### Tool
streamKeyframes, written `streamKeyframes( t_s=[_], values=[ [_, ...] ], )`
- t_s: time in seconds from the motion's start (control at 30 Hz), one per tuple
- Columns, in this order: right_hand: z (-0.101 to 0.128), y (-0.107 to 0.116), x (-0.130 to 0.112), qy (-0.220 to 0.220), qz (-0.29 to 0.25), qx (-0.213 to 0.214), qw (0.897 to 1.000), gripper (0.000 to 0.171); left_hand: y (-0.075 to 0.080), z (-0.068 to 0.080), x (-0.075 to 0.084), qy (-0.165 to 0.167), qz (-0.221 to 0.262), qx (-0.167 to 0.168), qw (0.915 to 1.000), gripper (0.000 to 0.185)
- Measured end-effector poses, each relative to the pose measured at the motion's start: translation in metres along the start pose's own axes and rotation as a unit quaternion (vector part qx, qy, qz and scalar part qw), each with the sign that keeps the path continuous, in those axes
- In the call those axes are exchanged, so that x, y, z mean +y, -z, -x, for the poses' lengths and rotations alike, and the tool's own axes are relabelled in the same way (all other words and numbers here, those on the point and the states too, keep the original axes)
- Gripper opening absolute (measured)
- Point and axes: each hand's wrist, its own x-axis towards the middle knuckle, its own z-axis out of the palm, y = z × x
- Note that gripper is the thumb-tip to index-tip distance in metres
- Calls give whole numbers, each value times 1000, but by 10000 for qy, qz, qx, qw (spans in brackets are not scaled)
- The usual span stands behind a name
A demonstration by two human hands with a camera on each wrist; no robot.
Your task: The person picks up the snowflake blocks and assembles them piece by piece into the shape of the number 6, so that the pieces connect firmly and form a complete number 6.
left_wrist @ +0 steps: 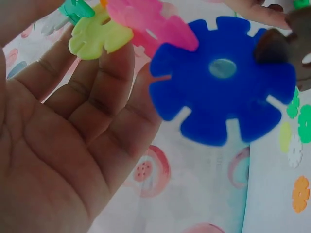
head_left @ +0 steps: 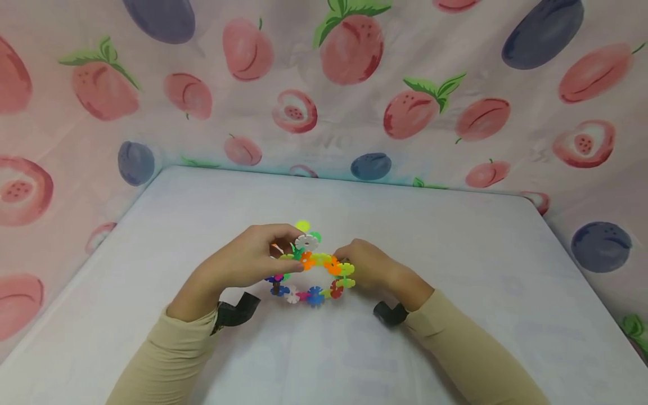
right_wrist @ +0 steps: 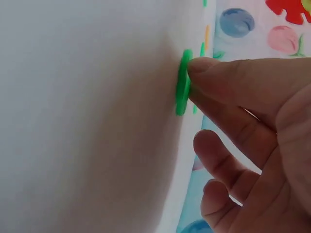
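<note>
Fruit-print cloth backdrop (head_left: 354, 101), white worktop (head_left: 455, 253). Left hand (head_left: 248, 261), right hand (head_left: 367, 267) fingers pinch multicolour plastic snowflake-disc ring (head_left: 311, 270). Risk: uneven squeeze pops slotted joints, ring breaks apart.

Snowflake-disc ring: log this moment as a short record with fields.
object: ring of interlocked coloured plastic discs
surface: white table
left hand: grips the ring's left side, fingers curled on it
right hand: holds the ring's right side
closest disc, left wrist view: blue disc, with a pink disc joined to it
right wrist view: green disc, edge-on at a fingertip
backdrop: fruit-print cloth
</note>
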Motion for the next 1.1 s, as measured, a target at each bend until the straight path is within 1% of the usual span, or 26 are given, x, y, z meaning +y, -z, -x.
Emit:
streamKeyframes(
  t_s=[0.13, 0.27, 0.33, 0.5, 0.57, 0.6, 0.67, 0.7, 0.8, 0.87, 0.93, 1.0, 1.07, 1.1],
  values=[
    [2, -1, 4, -314, -173, 50, 9993, 29, -2, -2, 0, 24, 54, -16, 10000, 36],
    [5, 0, 9, -528, 54, -59, 9986, 26, -3, -3, 0, -35, 29, -27, 10000, 36],
    [6, 1, 11, -605, 82, -109, 9981, 23, -4, -3, -1, -136, -1, -39, 9999, 36],
    [13, 5, 16, -836, -341, -98, 9959, 19, -5, -4, -2, -306, -193, 29, 9993, 37],
    [17, 7, 18, -835, -550, 94, 9949, 17, -7, -5, -2, -364, -226, 78, 9990, 36],
    [19, 9, 18, -793, -670, 268, 9942, 15, -8, -5, -2, -401, -228, 99, 9989, 36],
    [24, 14, 18, -675, -932, 744, 9906, 11, -9, -6, -2, -456, -215, 125, 9986, 35],
    [26, 17, 17, -578, -1081, 1054, 9868, 11, -10, -6, -2, -486, -197, 125, 9985, 35],
    [34, 29, 9, -130, -1524, 1944, 9689, 11, -12, -7, -2, -513, -148, 123, 9985, 35],
    [38, 37, 0, 292, -1739, 2383, 9551, 11, -14, -7, -2, -513, -128, 135, 9985, 33],
    [42, 43, -9, 768, -1915, 2646, 9420, 13, -15, -7, -1, -510, -100, 178, 9985, 32],
    [44, 47, -18, 1208, -1978, 2771, 9325, 17, -17, -8, -1, -522, -70, 238, 9983, 31],
    [45, 50, -25, 1500, -2031, 2803, 9261, 19, -18, -9, 0, -536, -63, 318, 9980, 29],
    [46, 51, -28, 1603, -2026, 2802, 9245, 18, -19, -9, 0, -545, -65, 358, 9978, 29]
  ],
)
